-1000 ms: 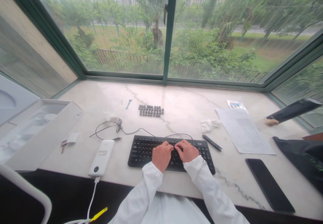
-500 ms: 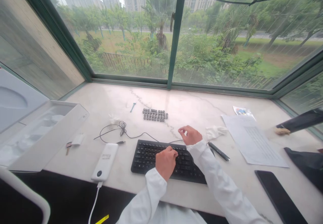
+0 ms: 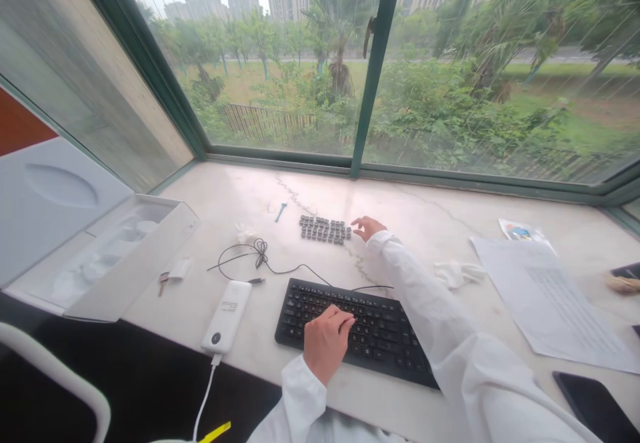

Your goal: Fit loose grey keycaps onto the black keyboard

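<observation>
A black keyboard [image 3: 370,336] lies on the pale marble sill in front of me. My left hand [image 3: 325,340] rests on its lower middle keys with the fingers curled, holding nothing. My right hand [image 3: 367,227] is stretched far forward in a white sleeve, fingers apart, its tips at the right end of a block of loose dark keycaps [image 3: 325,229] laid out in rows. A black cable [image 3: 265,262] runs from the keyboard in a loose coil to the left.
A white power bank [image 3: 227,306] with a white cord lies left of the keyboard. An open white box [image 3: 125,256] stands at the far left. A small blue tool [image 3: 281,212] lies beyond the keycaps. Crumpled white gloves [image 3: 457,273], papers [image 3: 555,300] and a black phone [image 3: 595,410] are at the right.
My right hand left the keyboard and reached forward to the loose keycaps. My left hand stayed on the keys. The camera turned to the left.
</observation>
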A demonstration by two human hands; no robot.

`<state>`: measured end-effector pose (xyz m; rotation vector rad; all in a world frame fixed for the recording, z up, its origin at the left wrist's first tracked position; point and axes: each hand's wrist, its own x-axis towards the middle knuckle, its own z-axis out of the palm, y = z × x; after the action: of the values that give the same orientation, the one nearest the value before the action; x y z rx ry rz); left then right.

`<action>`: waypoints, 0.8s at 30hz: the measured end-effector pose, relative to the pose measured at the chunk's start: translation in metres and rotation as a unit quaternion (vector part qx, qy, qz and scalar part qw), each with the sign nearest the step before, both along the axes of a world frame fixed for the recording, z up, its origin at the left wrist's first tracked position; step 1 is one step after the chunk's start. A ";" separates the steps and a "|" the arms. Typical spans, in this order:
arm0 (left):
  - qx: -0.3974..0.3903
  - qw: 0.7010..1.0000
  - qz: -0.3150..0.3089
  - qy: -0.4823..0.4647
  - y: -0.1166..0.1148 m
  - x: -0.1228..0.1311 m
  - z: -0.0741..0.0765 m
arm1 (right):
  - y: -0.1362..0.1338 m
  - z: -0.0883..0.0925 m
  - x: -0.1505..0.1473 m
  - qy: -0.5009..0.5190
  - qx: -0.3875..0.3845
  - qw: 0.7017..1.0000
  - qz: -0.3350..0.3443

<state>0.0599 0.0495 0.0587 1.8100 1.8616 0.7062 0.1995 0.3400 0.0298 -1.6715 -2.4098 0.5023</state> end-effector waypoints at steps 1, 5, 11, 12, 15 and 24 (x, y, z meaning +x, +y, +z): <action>-0.002 1.000 0.005 0.000 -0.001 -0.002 0.000 | 0.003 -0.001 -0.002 -0.003 -0.003 1.000 0.007; -0.003 1.000 0.021 -0.003 -0.003 -0.008 0.000 | 0.014 -0.003 -0.008 -0.006 -0.007 1.000 0.003; 0.004 1.000 0.027 -0.004 -0.003 -0.011 0.001 | 0.035 -0.006 -0.022 0.007 -0.049 0.997 -0.055; 0.005 1.000 0.027 -0.004 -0.003 -0.011 0.001 | 0.038 -0.008 -0.024 0.008 -0.065 0.995 -0.069; 0.007 1.000 0.028 -0.002 -0.003 -0.012 0.002 | 0.047 -0.014 -0.029 0.012 -0.117 0.987 -0.111; 0.008 0.999 0.053 -0.009 -0.004 -0.017 0.000 | 0.047 -0.023 -0.039 0.058 -0.137 0.978 -0.145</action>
<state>0.0428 0.0459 0.0589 1.7194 1.9579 0.7752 0.1601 0.3874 0.0069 -1.9991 -2.0398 0.8871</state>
